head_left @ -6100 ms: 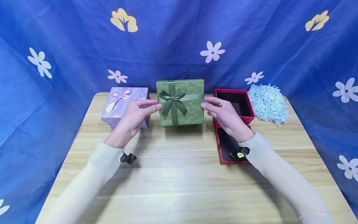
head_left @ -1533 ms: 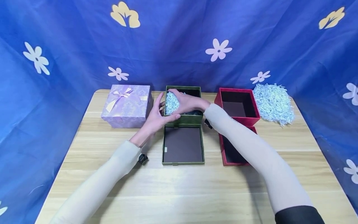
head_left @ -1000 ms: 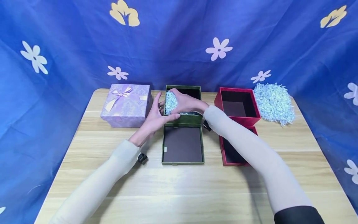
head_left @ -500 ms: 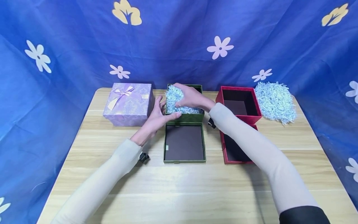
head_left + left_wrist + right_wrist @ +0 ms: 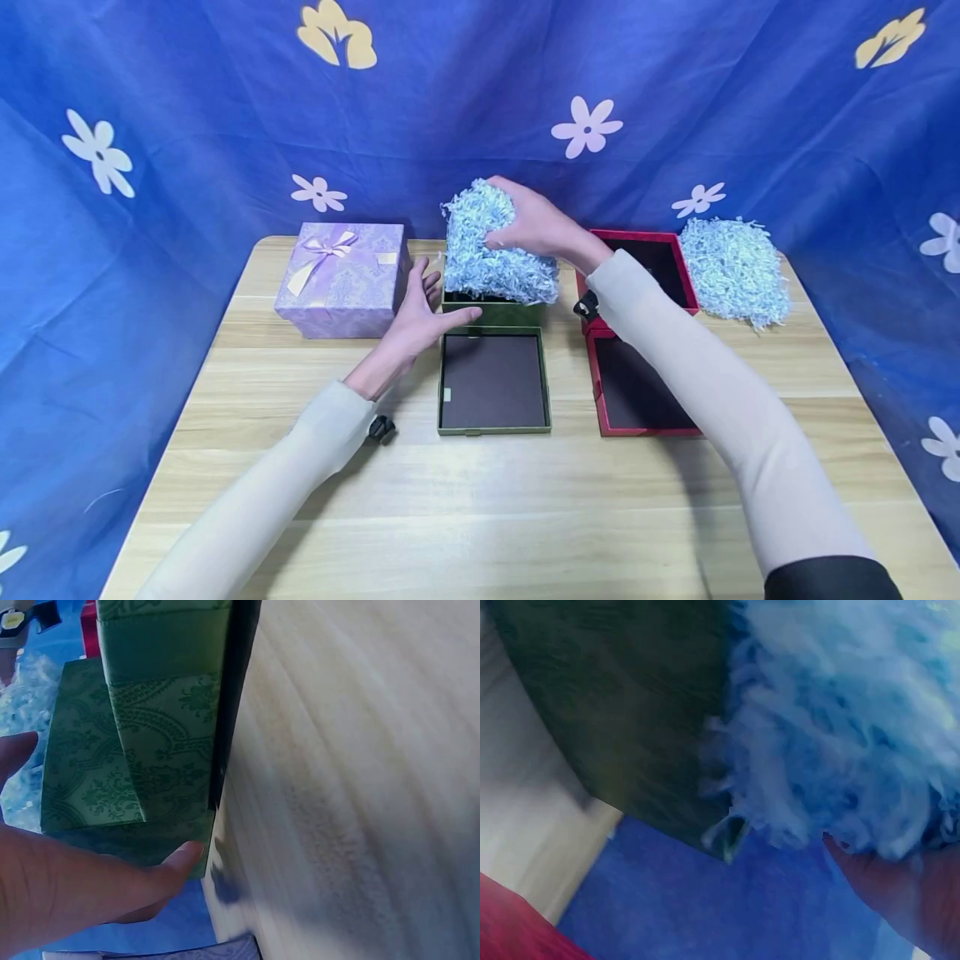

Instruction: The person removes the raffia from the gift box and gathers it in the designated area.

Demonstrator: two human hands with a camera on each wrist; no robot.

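Note:
My right hand grips a thick clump of pale blue shredded paper, thumb in front. The clump is lifted over the green gift box and hides most of its opening. In the right wrist view, the shredded paper hangs beside the box's dark green wall. My left hand is at the box's left side, fingers extended along the side and thumb out at the front. A fingertip lies against the patterned green box in the left wrist view. The green lid lies inside-up in front.
A lilac gift box with a ribbon bow stands on the left. To the right, partly behind my right arm, are an uncovered red box and its upturned lid. Another shredded paper pile lies at the far right; a blue curtain hangs behind.
The green box was lidded and held in both hands; its lid now lies in front. My right hand has risen out of the box with the shredded paper. My left hand has barely moved lately.

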